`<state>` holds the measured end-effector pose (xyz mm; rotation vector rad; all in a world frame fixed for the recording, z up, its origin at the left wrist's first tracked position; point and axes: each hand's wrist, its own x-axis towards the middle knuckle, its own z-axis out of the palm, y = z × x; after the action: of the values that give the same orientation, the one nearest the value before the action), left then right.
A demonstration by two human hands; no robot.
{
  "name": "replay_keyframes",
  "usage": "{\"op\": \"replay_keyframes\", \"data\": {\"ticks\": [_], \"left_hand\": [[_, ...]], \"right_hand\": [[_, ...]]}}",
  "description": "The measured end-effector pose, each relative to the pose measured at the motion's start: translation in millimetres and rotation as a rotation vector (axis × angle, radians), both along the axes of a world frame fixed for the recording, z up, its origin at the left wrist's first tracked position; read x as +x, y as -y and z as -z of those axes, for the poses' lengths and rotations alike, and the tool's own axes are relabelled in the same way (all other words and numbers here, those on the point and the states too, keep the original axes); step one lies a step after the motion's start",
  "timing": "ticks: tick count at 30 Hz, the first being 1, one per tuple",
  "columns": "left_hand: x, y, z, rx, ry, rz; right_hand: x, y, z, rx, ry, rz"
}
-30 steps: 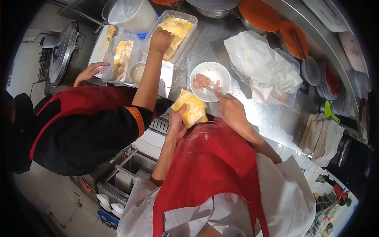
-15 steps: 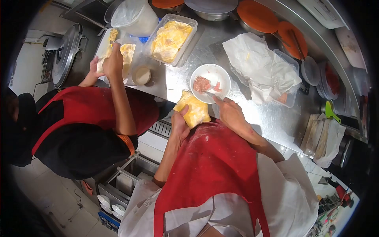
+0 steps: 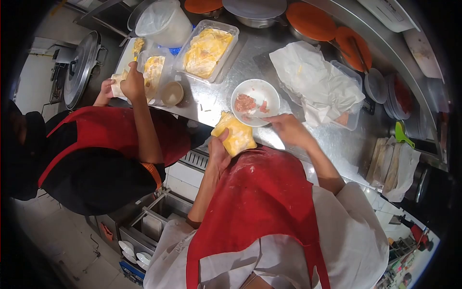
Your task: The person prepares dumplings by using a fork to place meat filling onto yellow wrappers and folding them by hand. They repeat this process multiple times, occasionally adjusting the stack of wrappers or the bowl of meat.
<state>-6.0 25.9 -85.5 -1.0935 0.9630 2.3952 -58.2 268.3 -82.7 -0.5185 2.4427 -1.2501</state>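
My left hand is closed around a stack of square yellow dough wrappers dusted with white flour, thumb on top. The stack sits just below a white bowl, close to the red apron. Pink minced meat lies inside the bowl, with smaller bits stuck to its wall. Over the bowl's near right rim, my right hand grips a thin spreading utensil. Its tip reaches into the bowl near the meat; its exact shape is hard to make out.
At left, a co-worker's hands work with pale wrappers beside a tub. A plastic container of floured yellow wrappers stands at the back. Crumpled white paper covers a tray on the right. Orange lids line the counter's back.
My right hand has shifted slightly right and turned, with the utensil now along the bowl's near side. My left hand stays put. The co-worker's hands have moved a little left and toward the counter edge.
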Motion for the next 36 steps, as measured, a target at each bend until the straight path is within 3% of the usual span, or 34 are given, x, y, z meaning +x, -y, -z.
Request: {"op": "replay_keyframes", "data": {"ticks": [4,8,10,12,14,17,23,32,36], "left_hand": [[10.1,16.4,-7.5,0.009,-0.066,-0.034],[23.2,33.9,-28.8,0.198,-0.242,-0.055],[23.7,36.8,-28.8,0.379,-0.370,-0.044],[21.8,34.2,-36.2,0.360,-0.411,-0.013],[18.4,28.9,-44.6,0.359,-0.452,0.010],[14.2,24.2,-48.4,0.372,-0.482,0.024],[10.9,21.8,-52.7,0.437,-0.437,-0.008],[8.8,17.7,-59.5,0.714,-0.403,-0.034],[13.2,22.2,-47.6,0.674,-0.386,-0.071]], "right_hand": [[-19.1,-31.0,-48.4,-0.425,0.767,0.150],[-4.4,-41.0,-61.6,-0.704,1.036,0.123],[-0.5,-33.6,-71.8,-0.709,1.003,0.055],[1.7,-25.8,-83.7,-0.644,0.907,0.019],[2.8,-20.0,-93.2,-0.511,0.748,0.014],[7.9,-16.0,-97.0,-0.354,0.270,-0.007],[18.0,-2.2,-115.5,-0.121,-0.143,0.044],[22.2,3.6,-75.9,-0.101,-0.445,0.032],[18.0,-21.3,-75.3,-0.126,-0.387,0.007]]}}
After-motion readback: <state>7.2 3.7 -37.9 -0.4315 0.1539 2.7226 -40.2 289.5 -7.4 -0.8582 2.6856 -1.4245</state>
